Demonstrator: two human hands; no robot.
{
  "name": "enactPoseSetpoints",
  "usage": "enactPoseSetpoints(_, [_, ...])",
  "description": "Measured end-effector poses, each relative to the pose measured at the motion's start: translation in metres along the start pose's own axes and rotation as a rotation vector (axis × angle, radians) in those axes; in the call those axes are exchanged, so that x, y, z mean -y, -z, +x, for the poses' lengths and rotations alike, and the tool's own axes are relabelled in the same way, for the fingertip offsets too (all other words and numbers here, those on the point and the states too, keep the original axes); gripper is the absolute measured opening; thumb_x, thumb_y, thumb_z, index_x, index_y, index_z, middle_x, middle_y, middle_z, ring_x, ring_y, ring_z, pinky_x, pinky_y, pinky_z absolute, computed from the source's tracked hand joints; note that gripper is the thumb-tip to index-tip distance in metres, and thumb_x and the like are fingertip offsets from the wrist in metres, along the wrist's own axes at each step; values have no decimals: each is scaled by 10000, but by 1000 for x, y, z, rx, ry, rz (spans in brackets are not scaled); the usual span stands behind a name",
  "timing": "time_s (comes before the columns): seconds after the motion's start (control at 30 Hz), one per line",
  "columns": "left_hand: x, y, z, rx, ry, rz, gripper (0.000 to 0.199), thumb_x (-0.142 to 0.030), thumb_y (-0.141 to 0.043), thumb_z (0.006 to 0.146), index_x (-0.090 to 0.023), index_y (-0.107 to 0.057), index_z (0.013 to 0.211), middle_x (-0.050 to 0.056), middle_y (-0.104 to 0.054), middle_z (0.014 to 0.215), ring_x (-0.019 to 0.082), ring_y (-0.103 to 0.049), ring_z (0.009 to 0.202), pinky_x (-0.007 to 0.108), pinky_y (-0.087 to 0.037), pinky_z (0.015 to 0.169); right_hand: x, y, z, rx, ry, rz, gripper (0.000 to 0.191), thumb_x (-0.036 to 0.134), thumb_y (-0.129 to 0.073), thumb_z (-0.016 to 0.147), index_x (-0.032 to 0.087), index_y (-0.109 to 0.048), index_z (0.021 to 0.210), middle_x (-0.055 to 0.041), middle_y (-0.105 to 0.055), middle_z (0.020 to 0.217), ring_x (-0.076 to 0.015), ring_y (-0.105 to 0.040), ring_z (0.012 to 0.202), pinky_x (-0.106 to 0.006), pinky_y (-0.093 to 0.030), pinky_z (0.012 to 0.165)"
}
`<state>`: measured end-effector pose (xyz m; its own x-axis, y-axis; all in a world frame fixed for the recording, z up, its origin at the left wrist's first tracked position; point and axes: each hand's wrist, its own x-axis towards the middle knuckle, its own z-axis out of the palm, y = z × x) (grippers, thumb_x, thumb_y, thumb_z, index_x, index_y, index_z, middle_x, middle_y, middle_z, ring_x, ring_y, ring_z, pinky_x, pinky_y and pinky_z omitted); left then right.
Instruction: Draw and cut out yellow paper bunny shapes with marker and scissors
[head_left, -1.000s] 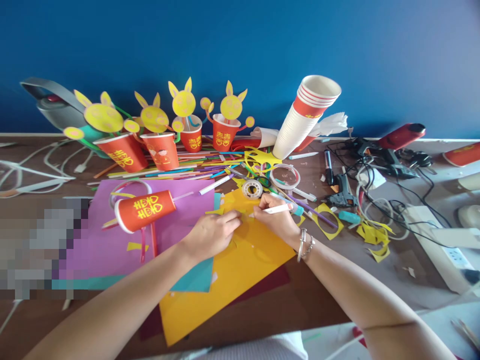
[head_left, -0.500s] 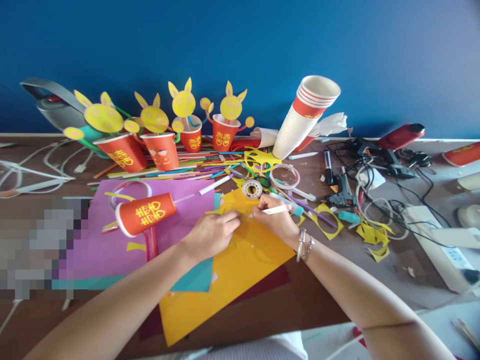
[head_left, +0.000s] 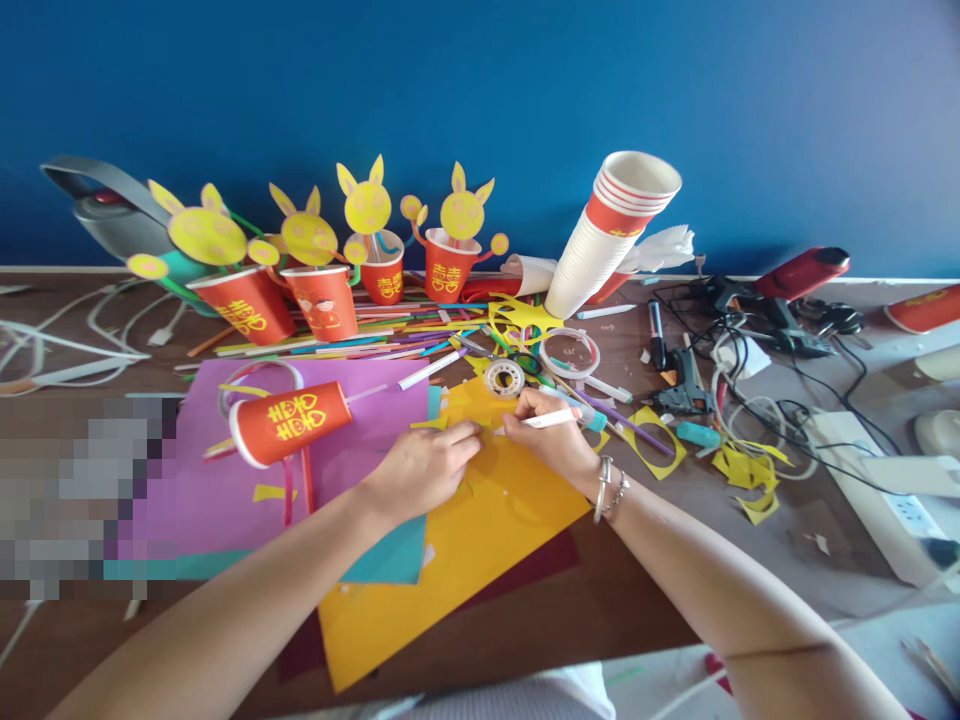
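My right hand (head_left: 551, 430) grips a white marker pen (head_left: 553, 418), its tip end low over the orange-yellow paper sheet (head_left: 450, 580). Beside it on the left, my left hand (head_left: 431, 462) rests on the same sheet with fingers curled and pressed together; what they pinch, if anything, is hidden. A red paper cup (head_left: 292, 424) with straws lies on its side on the purple sheet (head_left: 187, 480), left of my left hand. Just beyond my hands sits a small white tape roll (head_left: 503, 379).
Red cups (head_left: 341, 303) with yellow rabbit-like paper heads stand along the blue wall. Many coloured straws (head_left: 322, 345) lie before them. A tall stack of paper cups (head_left: 600, 250) leans behind. Glue guns (head_left: 682, 385), cables, yellow scraps (head_left: 750, 475) and a power strip (head_left: 874, 490) fill the right.
The lying red cup has rolled slightly, and its straws have shifted. My right hand and the pen have moved very slightly; my left hand stays in place.
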<state>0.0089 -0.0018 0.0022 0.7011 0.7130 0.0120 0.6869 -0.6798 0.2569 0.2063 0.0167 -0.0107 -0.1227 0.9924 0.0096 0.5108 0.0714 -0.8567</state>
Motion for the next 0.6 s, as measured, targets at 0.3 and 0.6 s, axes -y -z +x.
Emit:
enactPoseSetpoints(0.3, [1, -2, 1, -9, -4, -4, 337, -48, -388, 803, -202, -635, 974, 47, -651, 1072, 146, -655, 792, 236, -504, 638, 1, 0, 0, 1, 7, 2, 255, 277, -566, 692, 201, -372, 546, 53, -396, 505, -88, -331, 497, -218, -250, 449])
enactPoseSetpoints(0.6, [2, -4, -1, -24, -8, 6, 331, -48, -411, 799, -207, -635, 984, 32, -657, 1111, 156, -672, 803, 244, -520, 614, -3, 0, 0, -4, -2, 43, 260, 270, -577, 684, 202, -370, 541, 60, -393, 496, -83, -328, 485, -216, -250, 439])
